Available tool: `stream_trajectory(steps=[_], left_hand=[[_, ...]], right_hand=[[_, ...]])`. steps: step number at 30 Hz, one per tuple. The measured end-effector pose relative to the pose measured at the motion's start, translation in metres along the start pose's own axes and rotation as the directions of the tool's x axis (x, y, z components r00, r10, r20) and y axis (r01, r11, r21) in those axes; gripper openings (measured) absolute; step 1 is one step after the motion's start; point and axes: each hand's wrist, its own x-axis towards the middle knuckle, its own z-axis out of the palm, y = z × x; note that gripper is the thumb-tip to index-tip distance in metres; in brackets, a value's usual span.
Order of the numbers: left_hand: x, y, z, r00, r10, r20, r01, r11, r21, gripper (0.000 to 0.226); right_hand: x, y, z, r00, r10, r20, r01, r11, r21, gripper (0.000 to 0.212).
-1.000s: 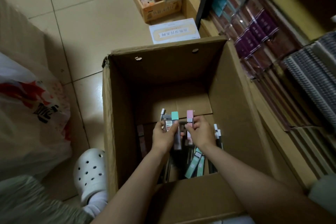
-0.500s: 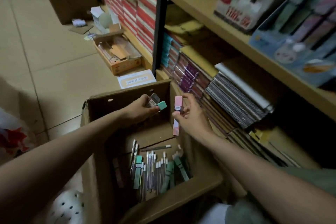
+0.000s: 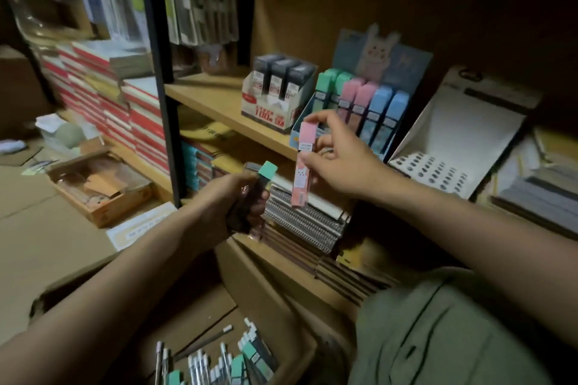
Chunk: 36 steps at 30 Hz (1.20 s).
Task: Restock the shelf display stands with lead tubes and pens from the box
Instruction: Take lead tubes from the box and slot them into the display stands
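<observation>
My right hand (image 3: 341,159) pinches a pink tube (image 3: 301,166) upright, just before the stand (image 3: 362,109), ready for its pink row. My left hand (image 3: 240,206) grips spare tubes (image 3: 264,178), above the box (image 3: 281,306).

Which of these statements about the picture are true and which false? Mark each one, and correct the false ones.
1. The right hand holds a pink tube. True.
2. The left hand is empty. False: it grips a bundle of tubes, one with a green cap.
3. The display stand on the shelf holds green, pink and blue tubes. True.
4. The white stand with rows of holes is full of pens. False: no pens show in its holes.
5. The cardboard box below still has stock in it. True.
</observation>
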Motion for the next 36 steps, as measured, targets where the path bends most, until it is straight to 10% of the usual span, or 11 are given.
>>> stream_trajectory(steps=[13,36], left_hand=[[0.016,0.023,0.026,0.974,0.220,0.061,-0.171,0.881,-0.440,0.033],[0.038,0.023,0.015,0.962,0.266,-0.055,-0.272,0.949,-0.161,0.021]], right_hand=[[0.056,-0.031,-0.093,0.916,-0.246,-0.318,0.052,0.857,-0.513,0.052],[0.074,0.000,-0.081,0.933,-0.260,-0.250,0.029,0.745,-0.666,0.038]])
